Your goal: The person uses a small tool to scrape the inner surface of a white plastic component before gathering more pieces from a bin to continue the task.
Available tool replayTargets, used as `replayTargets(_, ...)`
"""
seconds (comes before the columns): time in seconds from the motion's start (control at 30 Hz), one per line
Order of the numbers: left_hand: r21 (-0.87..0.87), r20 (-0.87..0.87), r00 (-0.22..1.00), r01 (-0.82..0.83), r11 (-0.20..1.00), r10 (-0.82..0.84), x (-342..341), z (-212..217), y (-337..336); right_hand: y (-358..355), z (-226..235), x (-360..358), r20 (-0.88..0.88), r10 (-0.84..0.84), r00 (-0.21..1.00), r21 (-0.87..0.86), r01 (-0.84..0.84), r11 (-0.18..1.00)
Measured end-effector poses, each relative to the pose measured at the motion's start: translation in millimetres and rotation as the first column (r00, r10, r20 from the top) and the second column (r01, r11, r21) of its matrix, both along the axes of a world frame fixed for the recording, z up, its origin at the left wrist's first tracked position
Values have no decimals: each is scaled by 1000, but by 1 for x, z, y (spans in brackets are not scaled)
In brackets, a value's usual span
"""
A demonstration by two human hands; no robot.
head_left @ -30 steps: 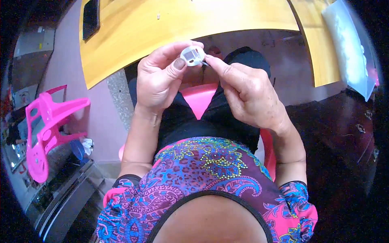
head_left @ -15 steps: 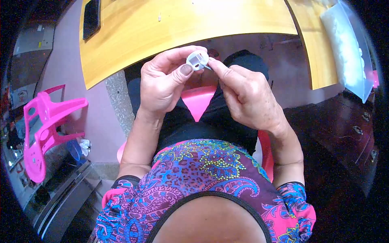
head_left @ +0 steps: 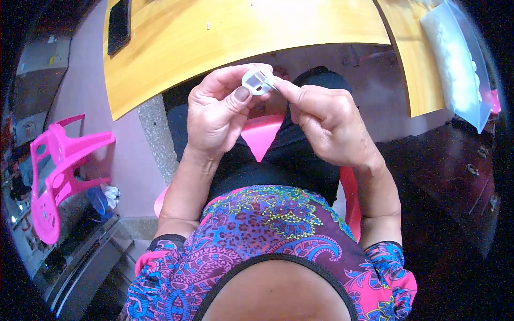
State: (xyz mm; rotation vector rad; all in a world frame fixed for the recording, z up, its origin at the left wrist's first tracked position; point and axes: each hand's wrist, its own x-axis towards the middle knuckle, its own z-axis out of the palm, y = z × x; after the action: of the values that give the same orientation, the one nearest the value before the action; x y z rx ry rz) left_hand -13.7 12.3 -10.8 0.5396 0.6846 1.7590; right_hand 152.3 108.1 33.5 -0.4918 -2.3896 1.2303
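A small round white plastic piece (head_left: pixel 257 82) with a rectangular recess and a small dark slot is pinched between the thumb and fingers of my left hand (head_left: pixel 217 109), just in front of the table edge. My right hand (head_left: pixel 326 120) has its index finger pointed at the right rim of the piece, and its other fingers are curled under. A thin grey sliver shows at that fingertip. What else the right fingers hold, if anything, is hidden.
A yellow wooden table (head_left: pixel 241 32) lies ahead, with a dark phone (head_left: pixel 119 27) at its left and a tiny pale bit (head_left: pixel 208 25) on top. At right stands a clear bin (head_left: pixel 460 64) of white pieces. A pink plastic chair (head_left: pixel 64 155) is at left.
The round piece has shifted slightly left and turned a little in my left hand. My right index finger has moved slightly left and down, and less of the grey sliver shows.
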Motion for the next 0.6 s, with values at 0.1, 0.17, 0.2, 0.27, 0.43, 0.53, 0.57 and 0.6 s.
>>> replayTargets(0.1, 15, -8, 1000, -24, 1000, 24, 2, -2, 0, 1, 2, 1, 39, -15, 999, -96, 19, 995)
replayTargets(0.17, 5, -21, 999, -40, 999, 40, 3, -4, -1, 1, 3, 1, 114, -33, 993, -327, 69, 943)
replayTargets(0.2, 3, -20, 999, -38, 999, 38, 3, -3, -1, 0, 2, 1, 115, -35, 993, -328, 71, 942)
replayTargets(0.27, -70, -23, 999, -26, 997, 24, 2, -1, 0, -1, 1, 0, 104, -48, 993, -286, 76, 955)
replayTargets(0.43, -160, 73, 996, -31, 987, 43, 1, 2, 2, -7, 2, 0, 154, -94, 984, 49, 87, 995)
replayTargets(0.53, -162, 55, 997, -40, 986, 49, 2, 1, 3, -10, 3, 0, 193, -134, 972, 142, 108, 984)
replayTargets(0.57, -150, 48, 998, -39, 988, 46, 3, 1, 3, -10, 3, 1, 212, -142, 967, 170, 106, 980)
replayTargets(0.6, -151, 47, 998, -38, 988, 46, 3, 1, 3, -10, 3, 1, 212, -142, 967, 169, 107, 980)
